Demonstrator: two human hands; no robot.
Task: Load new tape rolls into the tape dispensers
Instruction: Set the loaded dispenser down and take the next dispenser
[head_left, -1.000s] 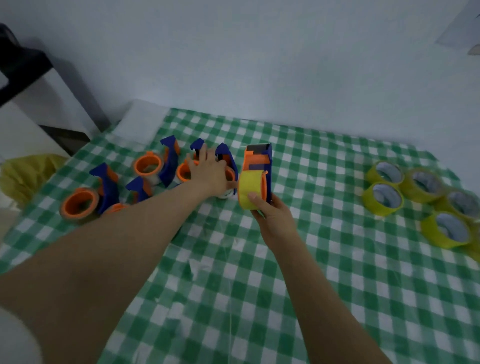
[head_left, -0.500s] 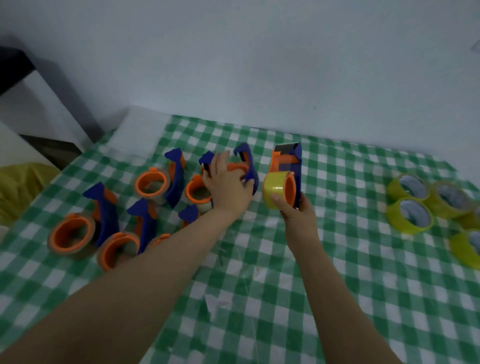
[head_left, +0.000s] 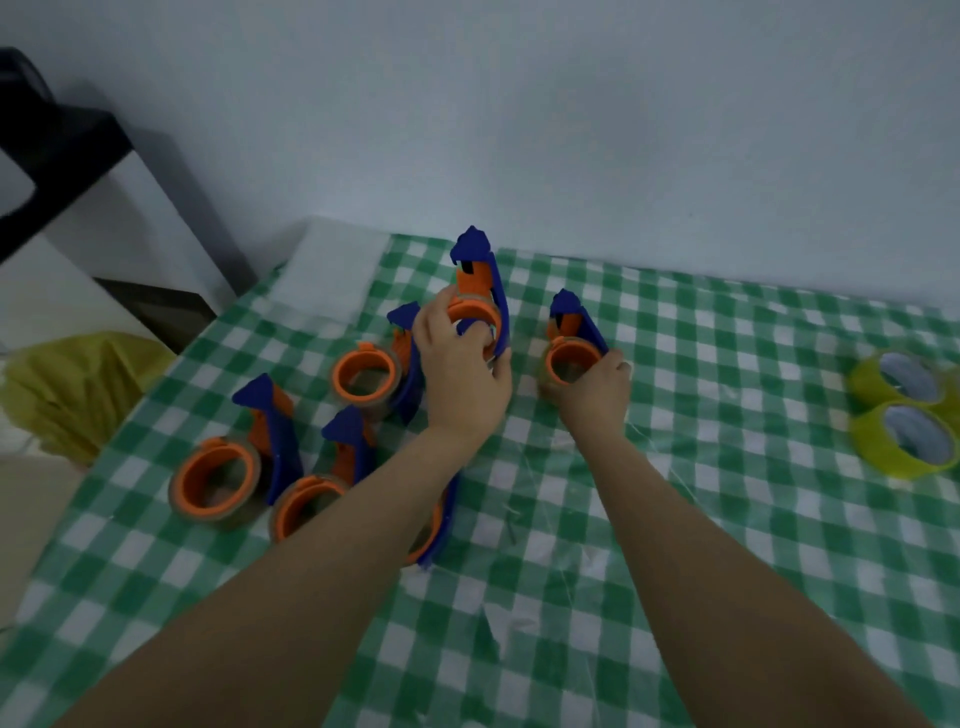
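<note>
My left hand (head_left: 461, 366) grips a blue and orange tape dispenser (head_left: 480, 291) and holds it raised above the checked cloth, its blue tip pointing up. My right hand (head_left: 592, 387) rests on the table, closed around a second blue and orange dispenser (head_left: 574, 343) that carries a tape roll on its orange hub. Several more dispensers lie at the left, among them one (head_left: 215, 480) near the table's left edge and one (head_left: 366, 371) just left of my left hand. Two yellow-green tape rolls (head_left: 911, 413) lie at the far right.
The green and white checked tablecloth (head_left: 597, 571) covers the table, with a pale wall behind it. A yellow bag (head_left: 72, 384) sits beyond the left edge. A dark piece of furniture (head_left: 62, 156) stands at the far left. One more dispenser (head_left: 436, 525) lies half under my left forearm.
My left hand has lifted a dispenser up off the table. My right hand has lowered its dispenser with the roll onto the cloth. The view has shifted, so fewer rolls show at the right.
</note>
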